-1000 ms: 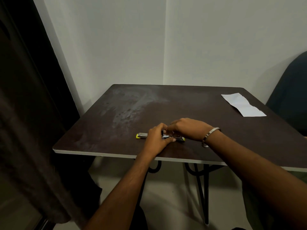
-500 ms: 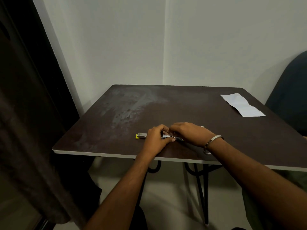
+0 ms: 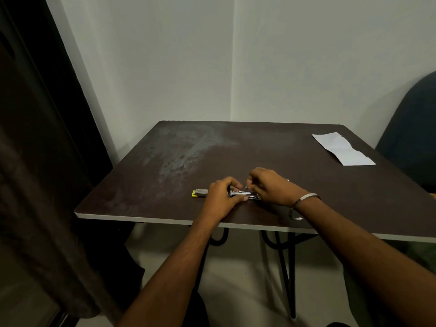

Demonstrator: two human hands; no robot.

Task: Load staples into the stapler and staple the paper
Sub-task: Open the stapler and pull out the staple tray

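We see left hand (image 3: 220, 199) gripping stapler (image 3: 240, 195) flat on worktop (image 3: 259, 152); right hand (image 3: 271, 185) pinching small metal piece above it; paper (image 3: 343, 149) well apart.

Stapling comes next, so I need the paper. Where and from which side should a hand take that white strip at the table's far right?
Take the white paper strip by its near short end, coming from the right edge of the table. It lies flat, creased and angled, with that end closest to the edge, so fingers could probably slide it off and pinch it.
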